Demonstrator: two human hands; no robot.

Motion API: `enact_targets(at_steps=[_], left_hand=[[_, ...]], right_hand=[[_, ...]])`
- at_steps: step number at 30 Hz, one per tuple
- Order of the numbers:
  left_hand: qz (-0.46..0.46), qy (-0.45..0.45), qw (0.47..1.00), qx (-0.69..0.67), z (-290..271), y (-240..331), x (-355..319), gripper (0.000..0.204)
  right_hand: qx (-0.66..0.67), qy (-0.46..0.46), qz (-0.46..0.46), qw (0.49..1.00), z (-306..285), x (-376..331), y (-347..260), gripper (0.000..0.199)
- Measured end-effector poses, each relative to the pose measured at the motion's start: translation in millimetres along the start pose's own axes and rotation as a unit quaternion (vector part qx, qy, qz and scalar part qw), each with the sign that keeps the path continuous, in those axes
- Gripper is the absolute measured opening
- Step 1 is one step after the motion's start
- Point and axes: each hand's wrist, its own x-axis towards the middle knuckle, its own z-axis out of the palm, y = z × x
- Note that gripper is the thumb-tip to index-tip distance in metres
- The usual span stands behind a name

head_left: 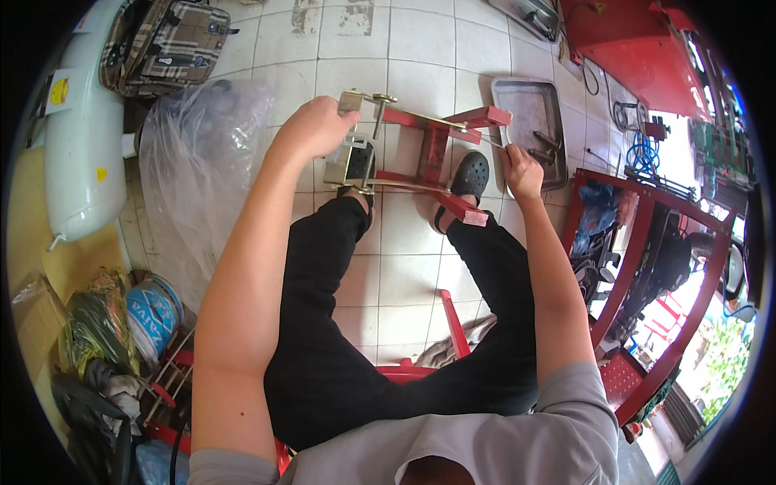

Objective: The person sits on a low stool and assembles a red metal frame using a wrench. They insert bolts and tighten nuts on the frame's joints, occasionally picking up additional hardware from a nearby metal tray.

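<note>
Between my feet stands a red metal frame [433, 153] with brass-coloured brackets and long bolts at its left end. My left hand [317, 129] is closed at that end, its fingers curled against a brass-coloured bracket [350, 103]. My right hand [524, 171] is closed round a thin metal rod-like tool [490, 142], which reaches toward the frame's right side. The tool's exact kind is too small to make out. A long bolt [379, 117] with a wide end crosses the bracket near my left hand.
A grey metal tray [552, 97] holding a few dark metal parts [546, 144] lies on the tiles at the right. Clear plastic sheeting [198, 170], a checked bag [174, 44] and a pale tank [85, 129] stand left. A red rack [630, 267] is at the right.
</note>
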Motion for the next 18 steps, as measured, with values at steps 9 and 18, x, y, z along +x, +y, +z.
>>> enact_targets(at_steps=[9,18], left_hand=[[-0.014,0.022,0.95,-0.311,22,-10,5,0.049],[-0.046,0.05,0.917,-0.393,30,7,-8,0.045]], right_hand=[[-0.048,-0.121,-0.086,0.988,-15,13,5,0.018],[-0.046,-0.262,-0.191,0.945,-1,-8,-32,0.026]])
